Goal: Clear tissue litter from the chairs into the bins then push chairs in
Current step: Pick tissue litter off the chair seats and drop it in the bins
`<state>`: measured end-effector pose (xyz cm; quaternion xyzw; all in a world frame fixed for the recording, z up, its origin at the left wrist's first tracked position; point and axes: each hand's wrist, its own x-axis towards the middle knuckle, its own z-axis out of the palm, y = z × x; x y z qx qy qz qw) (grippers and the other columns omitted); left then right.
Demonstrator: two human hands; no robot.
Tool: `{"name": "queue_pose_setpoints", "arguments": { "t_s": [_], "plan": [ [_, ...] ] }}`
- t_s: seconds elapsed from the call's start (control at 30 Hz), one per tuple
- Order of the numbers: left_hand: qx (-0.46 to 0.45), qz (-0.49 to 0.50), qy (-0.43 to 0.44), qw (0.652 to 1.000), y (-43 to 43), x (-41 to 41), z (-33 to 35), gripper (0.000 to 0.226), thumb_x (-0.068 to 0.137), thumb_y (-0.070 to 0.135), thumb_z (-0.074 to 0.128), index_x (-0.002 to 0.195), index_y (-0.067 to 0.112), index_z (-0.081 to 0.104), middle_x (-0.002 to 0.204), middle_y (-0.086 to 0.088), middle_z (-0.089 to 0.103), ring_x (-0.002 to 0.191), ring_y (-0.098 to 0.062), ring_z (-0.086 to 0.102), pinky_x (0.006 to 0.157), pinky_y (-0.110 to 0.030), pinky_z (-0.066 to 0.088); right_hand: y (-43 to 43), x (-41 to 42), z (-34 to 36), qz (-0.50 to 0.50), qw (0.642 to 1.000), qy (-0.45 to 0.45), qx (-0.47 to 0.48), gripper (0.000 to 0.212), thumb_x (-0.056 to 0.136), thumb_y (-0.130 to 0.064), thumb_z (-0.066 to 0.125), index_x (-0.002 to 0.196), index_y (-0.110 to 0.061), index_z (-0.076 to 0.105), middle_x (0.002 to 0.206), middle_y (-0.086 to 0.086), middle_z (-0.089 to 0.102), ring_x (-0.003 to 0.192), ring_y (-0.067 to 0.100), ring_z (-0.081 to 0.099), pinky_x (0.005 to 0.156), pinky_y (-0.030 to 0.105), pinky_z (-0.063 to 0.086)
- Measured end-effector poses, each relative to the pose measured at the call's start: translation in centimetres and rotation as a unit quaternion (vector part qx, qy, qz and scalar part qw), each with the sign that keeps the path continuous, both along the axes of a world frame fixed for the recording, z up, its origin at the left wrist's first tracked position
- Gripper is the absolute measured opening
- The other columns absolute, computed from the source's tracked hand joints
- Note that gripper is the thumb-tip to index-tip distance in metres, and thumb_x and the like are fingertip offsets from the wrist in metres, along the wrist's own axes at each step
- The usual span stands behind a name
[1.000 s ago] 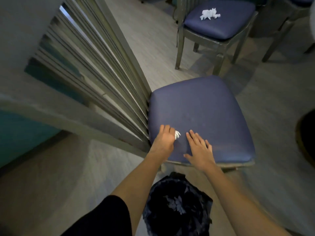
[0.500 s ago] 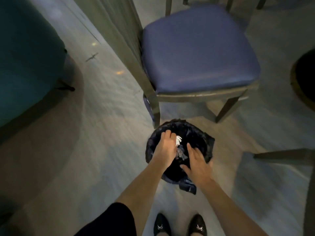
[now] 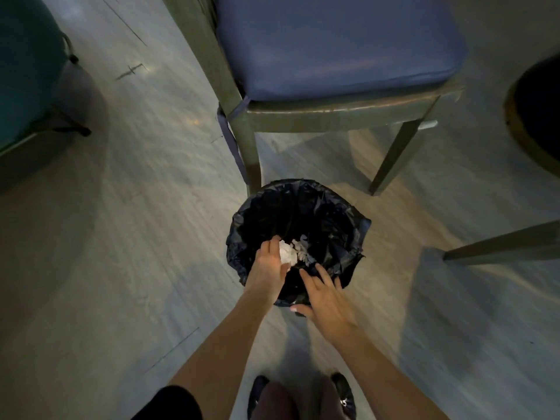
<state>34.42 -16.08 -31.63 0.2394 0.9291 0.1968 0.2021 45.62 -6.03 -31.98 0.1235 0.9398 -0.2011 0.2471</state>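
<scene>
Bin (image 3: 240,244): far rim beside chair leg (image 3: 251,153).
Left hand (image 3: 268,269): loosely curled round tissue (image 3: 287,253).
Right hand (image 3: 326,300): fingers spread, empty.
Floor (image 3: 136,237): open leftward.

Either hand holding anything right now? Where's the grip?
Left hand pinches the crumpled tissue by its left side, over the bin. Right hand empty.

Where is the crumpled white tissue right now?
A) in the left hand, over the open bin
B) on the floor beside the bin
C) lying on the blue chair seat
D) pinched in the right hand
A: the left hand holds the tissue over the mouth of the black-lined bin, while the right hand is spread and holds nothing.
</scene>
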Motion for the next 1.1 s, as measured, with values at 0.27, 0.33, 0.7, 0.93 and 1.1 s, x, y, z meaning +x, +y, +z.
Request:
{"name": "queue_pose_setpoints", "arguments": {
  "t_s": [0.27, 0.33, 0.7, 0.93, 1.1],
  "plan": [
    [-0.045, -0.003, -0.004, 0.999, -2.0, -0.2, 6.8, 0.059, 0.095, 0.017, 0.052, 0.146, 0.009, 0.024, 0.141, -0.012, 0.035, 0.13, -0.024, 0.038, 0.104, -0.029, 0.036, 0.1, -1.3, 5.4, -0.044, 0.997, -0.052, -0.046, 0.066, 0.096, -0.027, 0.053, 0.151, -0.015, 0.018, 0.146, 0.009, 0.042, 0.147, 0.023, 0.01, 0.116, 0.047, 0.018],
    [-0.056, 0.0, -0.006, 0.998, -2.4, -0.4, 9.6, 0.054, 0.094, 0.014, 0.051, 0.143, 0.01, 0.028, 0.138, -0.011, 0.038, 0.127, -0.024, 0.04, 0.102, -0.03, 0.038, 0.5, -1.6, 8.2, -0.056, 0.996, -0.063, -0.041, 0.058, 0.096, -0.018, 0.05, 0.148, -0.014, 0.025, 0.14, 0.013, 0.046, 0.139, 0.03, 0.028, 0.111, 0.043, 0.027],
    [-0.05, -0.15, 0.077, 0.984, 4.9, 0.4, 29.6, 0.042, 0.096, 0.021, 0.048, 0.137, 0.012, 0.038, 0.128, -0.008, 0.053, 0.121, -0.022, 0.047, 0.096, -0.03, 0.043, 6.5, -1.0, 28.3, -0.279, 0.959, 0.016, -0.052, 0.034, 0.092, -0.018, 0.051, 0.124, -0.009, 0.046, 0.113, 0.021, 0.058, 0.107, 0.041, 0.056, 0.085, 0.043, 0.05],
    [0.028, -0.302, 0.11, 0.946, 16.9, 5.2, 36.1, 0.035, 0.089, 0.003, 0.052, 0.124, 0.004, 0.05, 0.117, -0.015, 0.058, 0.11, -0.029, 0.049, 0.092, -0.038, 0.045, 13.3, 6.0, 35.0, -0.435, 0.897, 0.076, -0.003, 0.037, 0.091, -0.019, 0.053, 0.126, -0.006, 0.048, 0.114, 0.025, 0.058, 0.113, 0.041, 0.051, 0.087, 0.042, 0.048],
    [0.037, -0.423, 0.109, 0.899, 25.1, 11.3, 36.3, 0.04, 0.084, 0.003, 0.056, 0.124, 0.001, 0.051, 0.119, -0.018, 0.057, 0.113, -0.036, 0.048, 0.097, -0.041, 0.039, 17.4, 14.5, 34.5, -0.529, 0.84, 0.1, 0.07, 0.026, 0.088, -0.011, 0.05, 0.112, -0.001, 0.053, 0.108, 0.023, 0.062, 0.107, 0.039, 0.049, 0.084, 0.041, 0.039]
  ]
}}
